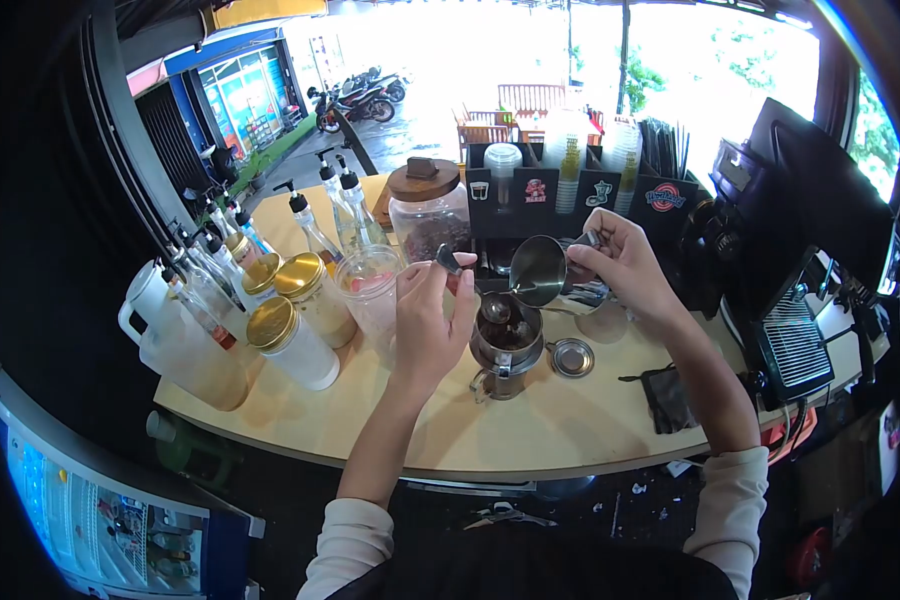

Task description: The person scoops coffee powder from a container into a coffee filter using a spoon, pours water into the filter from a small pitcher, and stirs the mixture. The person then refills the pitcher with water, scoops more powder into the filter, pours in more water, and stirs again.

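Note:
My left hand [432, 325] pinches the dark handle of a metal spoon [495, 308], whose bowl is over a metal drip filter [507, 352] with dark contents. My right hand [625, 262] is closed on the handle of a small metal pitcher [542, 275], tilted left above the spoon, its lip close to the bowl. A bright glint shows at the lip; I cannot tell if liquid is flowing. The filter sits on a metal cup or glass on the wooden counter [440, 440]. A round metal lid [572, 357] lies to its right.
Gold-lidded jars [298, 342], a white-handled jug [185, 345] and several pump bottles [315, 225] crowd the left. A wooden-lidded jar [427, 205] and a black cup holder [580, 200] stand behind. A dark cloth [672, 398] and a black machine [795, 335] are on the right.

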A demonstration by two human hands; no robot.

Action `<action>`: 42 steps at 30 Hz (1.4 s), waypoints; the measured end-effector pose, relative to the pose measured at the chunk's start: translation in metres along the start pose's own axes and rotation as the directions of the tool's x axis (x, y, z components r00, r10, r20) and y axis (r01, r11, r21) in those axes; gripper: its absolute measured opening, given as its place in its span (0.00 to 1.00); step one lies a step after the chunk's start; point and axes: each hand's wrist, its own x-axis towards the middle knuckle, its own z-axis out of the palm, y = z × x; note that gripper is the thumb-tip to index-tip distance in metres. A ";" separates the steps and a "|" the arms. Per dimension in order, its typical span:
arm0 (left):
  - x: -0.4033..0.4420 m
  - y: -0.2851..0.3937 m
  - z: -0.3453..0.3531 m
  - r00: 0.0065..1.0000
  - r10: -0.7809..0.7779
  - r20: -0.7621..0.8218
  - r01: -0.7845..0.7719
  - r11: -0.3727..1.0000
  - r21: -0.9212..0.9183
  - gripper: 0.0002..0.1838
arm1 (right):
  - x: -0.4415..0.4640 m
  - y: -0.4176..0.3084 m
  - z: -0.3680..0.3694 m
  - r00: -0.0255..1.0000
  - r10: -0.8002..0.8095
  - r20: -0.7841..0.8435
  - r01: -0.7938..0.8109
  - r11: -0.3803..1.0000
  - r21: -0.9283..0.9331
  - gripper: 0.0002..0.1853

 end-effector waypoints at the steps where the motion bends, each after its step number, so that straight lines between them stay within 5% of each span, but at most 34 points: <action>1: 0.000 0.001 0.000 1.000 -0.001 0.000 0.001 1.000 0.000 0.10 | 0.001 0.001 0.000 1.000 -0.007 0.000 0.007 1.000 -0.024 0.12; 42: 0.003 -0.013 -0.021 0.995 0.085 -0.046 -0.082 0.996 0.046 0.09 | 0.008 -0.006 0.008 0.998 -0.047 -0.052 0.042 0.995 -0.093 0.12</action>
